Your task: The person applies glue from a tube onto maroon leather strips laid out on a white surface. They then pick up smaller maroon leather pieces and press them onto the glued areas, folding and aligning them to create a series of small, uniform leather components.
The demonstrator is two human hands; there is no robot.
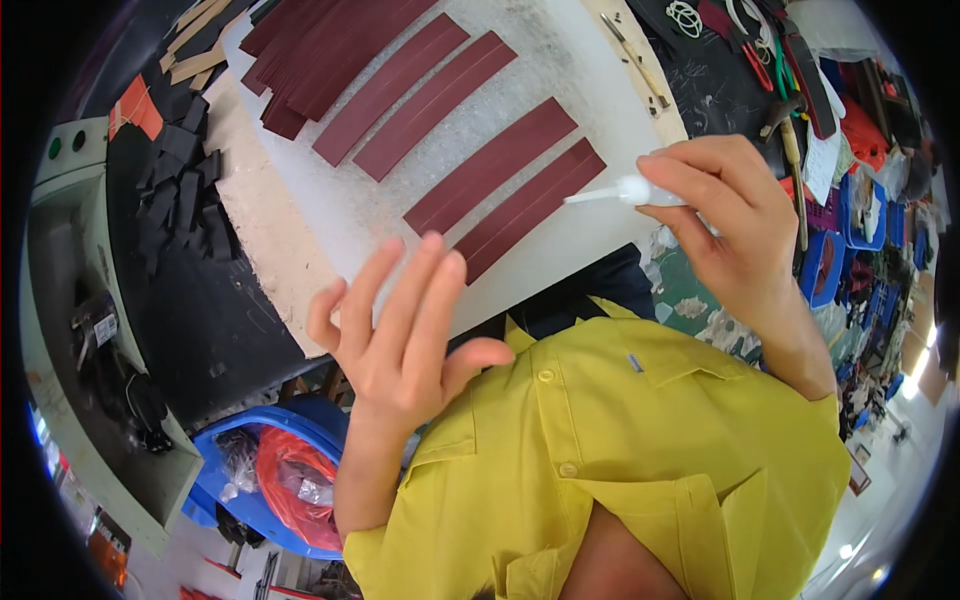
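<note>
Our left hand (400, 345) open, our right hand (735, 215) grips a white, thin-nozzled plastic bottle (634, 190), likely light, best held mid-body.

So the surface (190, 345) is black, and it's pretty busy. There's a beige board (262, 240) on it with a whitish slab (545, 65) on top, kinda scuffed. Four maroon strips (490, 165) lie apart on that, next to a fanned-out maroon stack (320, 50). Off to the left it's a messy heap of black pieces (180, 190), an orange scrap (137, 108) and some tan strips (198, 45). Far right: coiled white cord (683, 18).
</note>
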